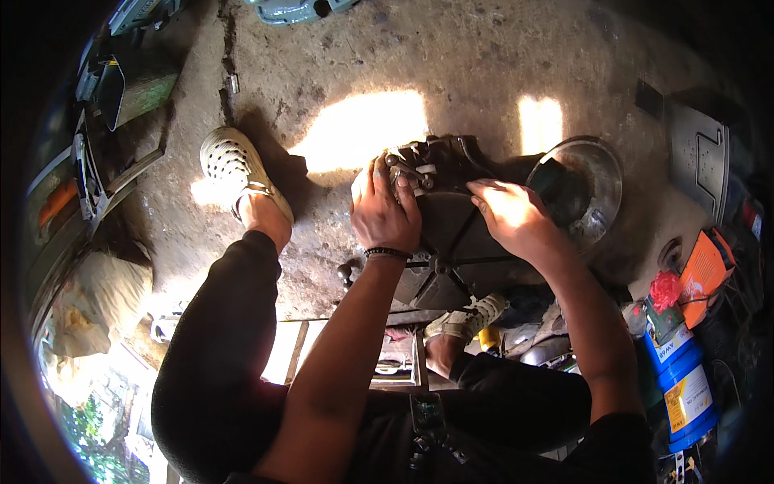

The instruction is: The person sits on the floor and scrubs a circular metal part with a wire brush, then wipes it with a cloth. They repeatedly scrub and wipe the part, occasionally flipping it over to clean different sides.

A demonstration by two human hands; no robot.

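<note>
A dark, ribbed metal casing [439,258], like an engine or gearbox housing, lies on the floor between my feet. My left hand [385,206], with a dark beaded bracelet at its wrist, is closed over the casing's far left edge. Right by its fingers is a small metal lever [415,171] with bolts and fittings. At the casing's far right side, my right hand [516,218] has its fingers and thumb drawn together. Whatever lies between those fingertips is hidden or too small to name. Beyond that hand, a round metal bowl [609,189] sits against the casing.
Bright sun patches [363,129] fall on the stained concrete floor [484,56]. Metal parts [97,177] crowd the left side. To the right stand a grey metal box [700,157], an orange package [704,278] and blue containers [685,395]. My shoe [234,165] rests left of the casing.
</note>
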